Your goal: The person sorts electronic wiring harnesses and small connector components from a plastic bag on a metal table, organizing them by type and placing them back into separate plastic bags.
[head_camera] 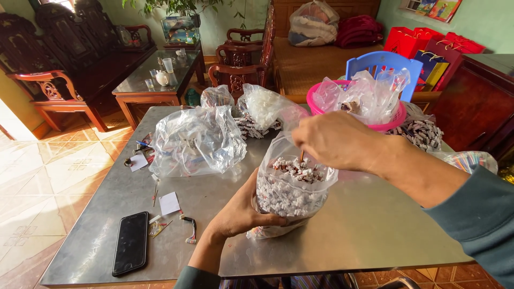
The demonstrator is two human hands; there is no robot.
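I am steadying a clear plastic bag packed with small white and red pieces [286, 192] near the middle of the grey metal surface [369, 225]. My left hand [241, 211] is cupping its lower side, fingers wrapped against it. My right hand [334, 140] is hovering over the bag's mouth, fingers pinching a thin brown stick [301, 156]. At nine o'clock a crumpled clear bag [195, 140] is lying; at seven, a black phone [130, 243]; at one, a pink round basin [393, 120].

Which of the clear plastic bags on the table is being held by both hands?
The front bag, full of small white pieces: the left hand cups its side and the right hand reaches into its open top. The other bags lie untouched behind.
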